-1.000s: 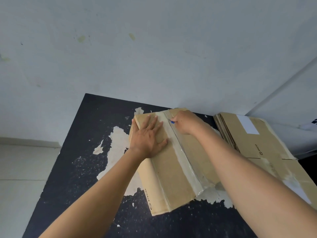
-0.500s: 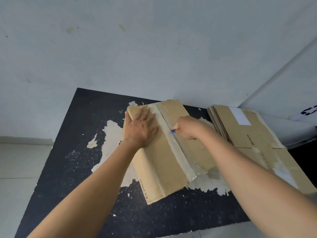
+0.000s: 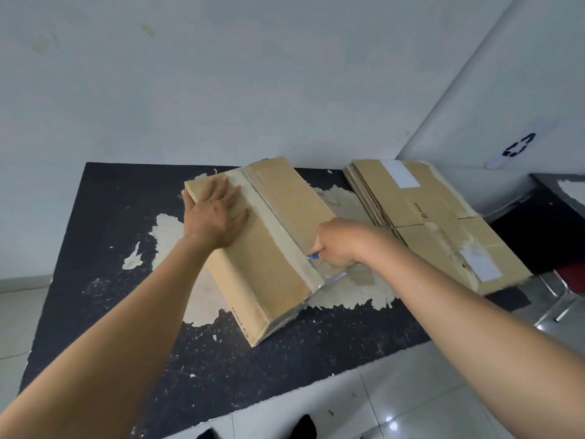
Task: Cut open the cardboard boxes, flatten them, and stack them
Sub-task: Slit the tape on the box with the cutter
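Cardboard box [image 3: 269, 274] lies on its side in the middle of the black counter [image 3: 104, 223], whose top is worn through to pale patches. One long face of the box is turned up and tilted, with a strip of clear tape [image 3: 269, 221] running along the seam from the far end to the near end.

The left hand [image 3: 215, 213] rests flat on the far left part of that face, its fingers [image 3: 221, 188] straight and spread wide, pressing the cardboard down. The right hand [image 3: 338, 242] is near the near end of the seam, its fingers curled tight round a cutter [image 3: 313, 256]. Only the blue tip of the cutter shows, touching the tape line; the blade itself cannot be made out.

To the right of the box, a stack [image 3: 443, 217] of flattened boxes lies on the same counter against the white wall, the top one bearing a white label [image 3: 400, 174]. The stack and the box are apart, with a bare pale patch of counter between them. Pale floor tiles [image 3: 427, 407] show below the counter's near edge.
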